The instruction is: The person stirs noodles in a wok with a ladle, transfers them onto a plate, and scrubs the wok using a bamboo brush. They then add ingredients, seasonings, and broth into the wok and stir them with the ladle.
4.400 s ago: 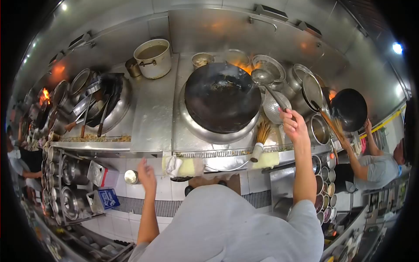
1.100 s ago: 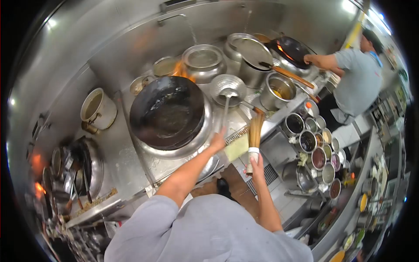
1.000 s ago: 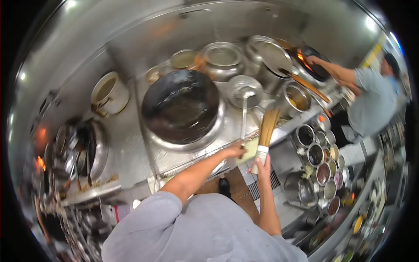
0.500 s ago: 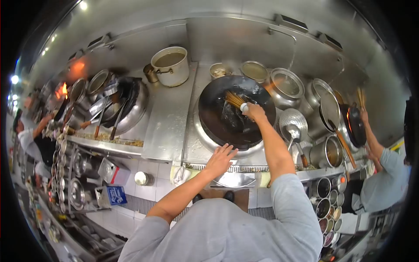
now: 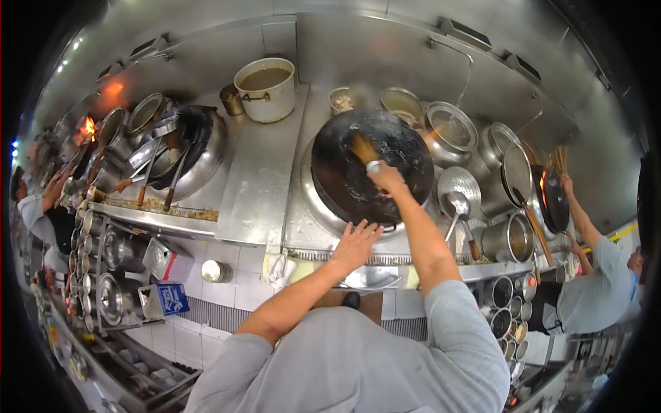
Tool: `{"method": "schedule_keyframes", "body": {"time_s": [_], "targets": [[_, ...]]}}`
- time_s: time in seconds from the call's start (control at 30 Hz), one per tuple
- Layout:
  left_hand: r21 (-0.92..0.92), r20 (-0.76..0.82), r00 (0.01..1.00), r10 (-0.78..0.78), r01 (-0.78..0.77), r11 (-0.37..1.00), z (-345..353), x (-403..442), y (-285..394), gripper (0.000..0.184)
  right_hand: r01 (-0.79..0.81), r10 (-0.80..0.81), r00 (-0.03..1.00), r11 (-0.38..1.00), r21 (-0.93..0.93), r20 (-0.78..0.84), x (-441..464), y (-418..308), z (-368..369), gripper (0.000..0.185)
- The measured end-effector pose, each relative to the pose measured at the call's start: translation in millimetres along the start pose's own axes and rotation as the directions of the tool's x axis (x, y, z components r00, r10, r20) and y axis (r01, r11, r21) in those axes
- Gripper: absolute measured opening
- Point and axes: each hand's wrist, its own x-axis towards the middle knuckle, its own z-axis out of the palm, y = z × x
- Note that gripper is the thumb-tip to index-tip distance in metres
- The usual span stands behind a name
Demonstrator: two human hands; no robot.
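Observation:
A large black wok (image 5: 406,148) sits on the burner in front of me, its inside wet and shiny. My right hand (image 5: 388,179) is closed round the pale-banded handle of a bamboo wok brush (image 5: 363,147). The bristles, blurred, lie against the inner left part of the wok. My left hand (image 5: 358,243) is at the wok's near edge, its fingers spread beside the small loop handle (image 5: 390,228). Whether its fingertips press on the rim I cannot tell.
A perforated skimmer (image 5: 457,184) with a ladle (image 5: 457,205) lies right of the wok. Lidded and open pots (image 5: 451,128) stand behind it. A tall stockpot (image 5: 264,96) stands at back left. A co-worker (image 5: 597,275) works at another wok (image 5: 553,199) on the right; another is far left.
The brush and my right hand have moved left and toward me inside the wok. My left hand has shifted slightly right along the near rim. The camera view has turned a little.

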Motion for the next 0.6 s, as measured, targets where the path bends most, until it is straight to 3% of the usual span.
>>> {"method": "schedule_keyframes", "body": {"time_s": [0.03, 0.07, 0.13, 0.17, 0.2, 0.23, 0.27, 0.3, 0.33, 0.37, 0.47, 0.5, 0.53, 0.57, 0.6], "targets": [[0.058, -0.03, 0.999, 0.011, -0.01, 0.998, 2, -3, 0, 0.073, -0.059, 0.034, 0.979, 0.991, 0.121, 0.2, -61, -36, -35, 0.059], [0.08, -0.027, 1.0, 0.002, 0.0, 0.997, -5, -7, 2, 0.071, 0.032, -0.056, 0.961, 0.995, 0.094, 0.27, -74, -30, -28, 0.057], [0.044, -0.044, 0.999, 0.012, -0.01, 0.999, -10, -23, 0, 0.07, 0.111, -0.166, 0.866, 0.984, 0.142, 0.471, -122, -4, -51, 0.073], [0.014, -0.064, 0.998, -0.002, 0.003, 1.0, -13, -33, -4, 0.068, 0.304, -0.35, 0.791, 0.937, 0.175, 0.501, -121, 41, -55, 0.081], [-0.036, -0.077, 0.997, -0.005, 0.003, 0.999, -25, -46, -3, 0.064, 0.099, -0.161, 0.73, 0.987, 0.13, 0.665, -155, 41, -114, 0.08], [-0.045, -0.071, 0.997, -0.008, 0.005, 0.999, -34, -55, -5, 0.064, 0.342, -0.312, 0.7, 0.936, 0.082, 0.642, -107, 131, -101, 0.079], [-0.108, -0.089, 0.996, -0.016, 0.006, 0.994, -40, -66, -7, 0.062, 0.053, 0.018, 0.757, 0.995, -0.089, 0.654, -136, 108, -161, 0.076], [-0.167, -0.108, 0.994, -0.02, 0.002, 0.986, -46, -75, -10, 0.061, 0.043, 0.135, 0.819, 0.955, -0.295, 0.558, -122, 117, -178, 0.072], [-0.2, -0.13, 0.991, -0.027, 0.0, 0.98, -51, -85, -15, 0.059, 0.069, 0.066, 0.968, 0.857, -0.51, 0.242, -104, 136, -179, 0.071], [-0.202, -0.127, 0.992, -0.023, -0.004, 0.979, -55, -96, -23, 0.059, 0.011, -0.094, 0.992, 0.716, -0.698, -0.081, -90, 150, -175, 0.071], [-0.206, -0.214, 0.966, -0.146, 0.101, 0.973, -60, -142, -46, 0.054, 0.147, -0.236, 0.971, 0.7, -0.699, -0.033, -114, 112, -196, 0.069], [-0.234, -0.228, 0.937, -0.265, 0.211, 0.949, -62, -159, -52, 0.051, 0.149, -0.244, 0.969, 0.706, -0.693, -0.041, -110, 123, -188, 0.069], [-0.266, -0.245, 0.891, -0.383, 0.318, 0.91, -65, -164, -57, 0.048, 0.424, -0.468, 0.878, 0.665, -0.615, 0.1, -102, 142, -175, 0.065], [-0.259, -0.26, 0.885, -0.387, 0.322, 0.911, -67, -157, -60, 0.048, 0.668, -0.669, 0.711, 0.548, -0.503, 0.216, -86, 152, -163, 0.062], [-0.299, -0.252, 0.897, -0.364, 0.286, 0.911, -66, -150, -54, 0.046, 0.571, -0.384, 0.808, 0.695, -0.437, 0.446, -62, 147, -156, 0.069]]}}
